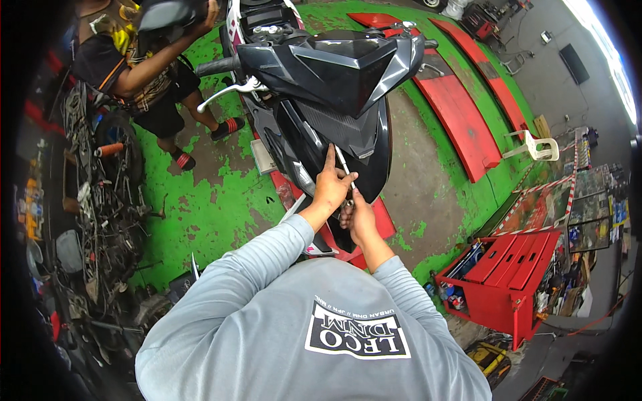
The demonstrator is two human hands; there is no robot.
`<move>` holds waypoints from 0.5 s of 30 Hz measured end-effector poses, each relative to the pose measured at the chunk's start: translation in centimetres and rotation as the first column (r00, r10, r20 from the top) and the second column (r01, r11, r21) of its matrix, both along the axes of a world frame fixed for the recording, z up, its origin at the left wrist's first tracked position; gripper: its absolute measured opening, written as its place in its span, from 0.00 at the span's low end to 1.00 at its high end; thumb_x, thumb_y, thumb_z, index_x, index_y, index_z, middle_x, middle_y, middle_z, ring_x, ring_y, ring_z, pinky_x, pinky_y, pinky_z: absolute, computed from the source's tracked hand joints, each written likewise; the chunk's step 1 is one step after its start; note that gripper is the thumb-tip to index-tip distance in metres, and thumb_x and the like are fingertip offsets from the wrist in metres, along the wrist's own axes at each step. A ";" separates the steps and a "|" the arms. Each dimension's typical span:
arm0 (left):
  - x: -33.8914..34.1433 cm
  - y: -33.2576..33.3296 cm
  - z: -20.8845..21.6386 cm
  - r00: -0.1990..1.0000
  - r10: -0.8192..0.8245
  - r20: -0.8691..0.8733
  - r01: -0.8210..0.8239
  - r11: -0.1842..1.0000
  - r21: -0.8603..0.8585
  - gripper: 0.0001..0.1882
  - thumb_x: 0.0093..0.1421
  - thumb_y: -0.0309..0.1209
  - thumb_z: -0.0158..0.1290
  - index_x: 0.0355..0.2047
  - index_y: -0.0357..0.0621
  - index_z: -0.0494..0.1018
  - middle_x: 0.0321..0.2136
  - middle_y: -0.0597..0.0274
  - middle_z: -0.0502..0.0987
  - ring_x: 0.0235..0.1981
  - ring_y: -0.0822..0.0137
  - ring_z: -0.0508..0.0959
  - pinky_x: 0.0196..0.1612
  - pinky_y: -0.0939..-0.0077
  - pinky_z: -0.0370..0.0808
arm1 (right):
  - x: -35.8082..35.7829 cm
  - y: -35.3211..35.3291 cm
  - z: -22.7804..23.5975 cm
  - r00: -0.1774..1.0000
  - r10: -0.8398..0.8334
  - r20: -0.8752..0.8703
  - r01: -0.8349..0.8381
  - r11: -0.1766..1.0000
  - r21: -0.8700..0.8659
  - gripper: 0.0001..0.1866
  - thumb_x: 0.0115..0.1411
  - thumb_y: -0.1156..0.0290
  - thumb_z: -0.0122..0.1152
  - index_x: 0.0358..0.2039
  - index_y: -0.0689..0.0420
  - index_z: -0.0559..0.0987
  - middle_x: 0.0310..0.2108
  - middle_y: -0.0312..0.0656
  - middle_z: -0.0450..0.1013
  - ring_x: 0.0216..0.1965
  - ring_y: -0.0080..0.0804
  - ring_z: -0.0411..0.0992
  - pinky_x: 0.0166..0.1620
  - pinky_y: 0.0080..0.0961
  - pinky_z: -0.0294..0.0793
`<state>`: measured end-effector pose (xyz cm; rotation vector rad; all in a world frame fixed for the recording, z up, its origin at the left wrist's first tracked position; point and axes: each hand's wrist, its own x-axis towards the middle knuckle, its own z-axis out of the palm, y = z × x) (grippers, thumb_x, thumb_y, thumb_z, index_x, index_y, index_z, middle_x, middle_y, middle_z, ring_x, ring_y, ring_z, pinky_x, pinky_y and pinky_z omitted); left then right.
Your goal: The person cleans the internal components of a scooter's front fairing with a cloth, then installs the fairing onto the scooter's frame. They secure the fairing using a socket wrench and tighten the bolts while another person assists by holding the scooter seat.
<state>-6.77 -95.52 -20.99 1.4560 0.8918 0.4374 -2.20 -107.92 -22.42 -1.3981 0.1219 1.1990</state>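
A thin silver tool [342, 162], like a small screwdriver, is held against the black front cover [334, 130] of a motorbike [321, 73]. The tool is pressed to the lower part of the cover, just under the pointed nose of the bike. It looks stiff, hard and light, and it is likely made of metal. It is so thin that it could slip, so it is best gripped low down, close to the fingers, as is done here.

The left hand [330, 187] is closed around the tool, with one finger stretched straight up along the cover. The right hand [358, 217] is tucked just below and touches the left one. Its fingers are curled, but it cannot be told whether something is gripped in it.

The cover is smooth, shiny plastic with sharp folds and edges. Such plastic is likely slippery and can be scratched or cracked if it is pushed too hard. Above it, a black handlebar grip [215, 66] and a silver brake lever [231, 90] stick out to one side.

The bike is parked on a floor [200, 207] painted bright green, with much paint worn away to grey. Long red ramps [461, 120] lie beside it. A red metal tool box [511, 277] with open drawers is seen at the right. A pile of old metal parts [100, 200] is heaped at the left. Another person [144, 73] in dark clothes stands near the handlebar. A white plastic chair [538, 147] is set farther off.
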 end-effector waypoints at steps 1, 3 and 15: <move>0.1 0.0 -1.0 0.993 0.012 0.121 0.003 0.992 -0.124 0.53 0.63 0.22 0.58 0.76 0.54 0.33 0.30 0.55 0.81 0.29 0.66 0.83 0.36 0.72 0.81 | 0.2 0.0 0.5 0.982 0.015 -0.186 0.007 0.993 0.118 0.33 0.70 0.39 0.45 0.15 0.50 0.66 0.12 0.30 0.61 0.15 0.28 0.61 0.22 0.27 0.60; 0.1 -0.3 -2.2 0.936 0.069 0.346 0.065 0.931 -0.360 0.52 0.66 0.20 0.54 0.76 0.58 0.29 0.35 0.51 0.81 0.32 0.62 0.84 0.37 0.68 0.83 | 1.2 -0.7 1.3 0.849 0.102 -0.519 0.092 0.938 0.335 0.34 0.70 0.37 0.42 0.13 0.47 0.61 0.11 0.28 0.55 0.14 0.27 0.56 0.21 0.26 0.55; 1.1 -0.3 0.8 0.993 0.103 0.065 -0.105 0.994 0.019 0.50 0.56 0.24 0.66 0.70 0.36 0.44 0.20 0.57 0.80 0.20 0.67 0.82 0.28 0.74 0.79 | -0.1 -1.5 2.3 0.098 0.184 0.978 0.152 0.968 -0.197 0.17 0.63 0.58 0.63 0.32 0.62 0.80 0.32 0.45 0.77 0.36 0.50 0.78 0.41 0.47 0.76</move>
